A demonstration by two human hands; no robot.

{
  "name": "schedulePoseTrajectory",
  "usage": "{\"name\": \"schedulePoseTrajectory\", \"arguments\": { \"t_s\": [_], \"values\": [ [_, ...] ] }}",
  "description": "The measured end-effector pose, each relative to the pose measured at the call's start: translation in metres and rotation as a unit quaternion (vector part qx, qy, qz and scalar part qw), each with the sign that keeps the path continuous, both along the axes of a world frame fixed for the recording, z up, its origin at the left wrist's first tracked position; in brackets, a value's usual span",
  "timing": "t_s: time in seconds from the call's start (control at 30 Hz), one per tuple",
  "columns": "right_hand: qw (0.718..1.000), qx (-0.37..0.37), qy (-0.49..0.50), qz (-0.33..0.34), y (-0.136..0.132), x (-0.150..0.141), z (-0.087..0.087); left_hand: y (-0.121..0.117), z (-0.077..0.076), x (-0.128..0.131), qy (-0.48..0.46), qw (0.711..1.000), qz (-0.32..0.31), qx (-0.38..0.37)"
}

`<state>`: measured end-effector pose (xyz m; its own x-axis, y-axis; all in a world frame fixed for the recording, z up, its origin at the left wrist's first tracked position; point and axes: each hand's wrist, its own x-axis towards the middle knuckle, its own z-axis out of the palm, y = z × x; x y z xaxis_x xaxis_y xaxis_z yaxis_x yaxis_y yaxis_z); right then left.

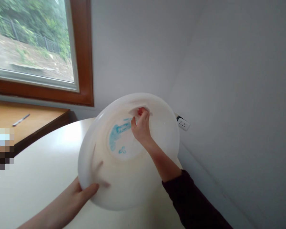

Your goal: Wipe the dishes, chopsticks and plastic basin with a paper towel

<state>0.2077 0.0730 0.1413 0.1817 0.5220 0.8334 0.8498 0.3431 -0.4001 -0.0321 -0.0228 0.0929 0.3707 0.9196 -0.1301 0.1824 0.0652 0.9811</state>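
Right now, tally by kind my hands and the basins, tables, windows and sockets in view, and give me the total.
Hands: 2 (left hand, right hand)
Basins: 1 (white basin)
Tables: 2 (white table, wooden table)
Windows: 1 (window)
Sockets: 1 (white socket)
Total: 7

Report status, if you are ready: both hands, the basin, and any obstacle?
Left hand gripping basin at its rim. Right hand inside, on thin white sheet at upper inner wall. Basin tilted, opening toward camera. Nothing seen blocking hands.

Room left of the white basin [138,183], wall [133,47] beyond
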Motion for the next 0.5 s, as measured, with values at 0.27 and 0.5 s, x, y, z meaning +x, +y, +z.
{"name": "schedulePoseTrajectory", "arguments": {
  "t_s": [0.27,0.5],
  "values": [
    [0.91,-0.196,-0.309,-0.195,-0.036,0.027,0.018,0.003,0.007,0.002,-0.054,0.996,0.064,-0.04],
    [0.825,-0.385,-0.342,-0.233,-0.056,0.018,0.022,-0.002,0.022,0.015,-0.135,0.98,0.1,-0.106]
  ]
}}
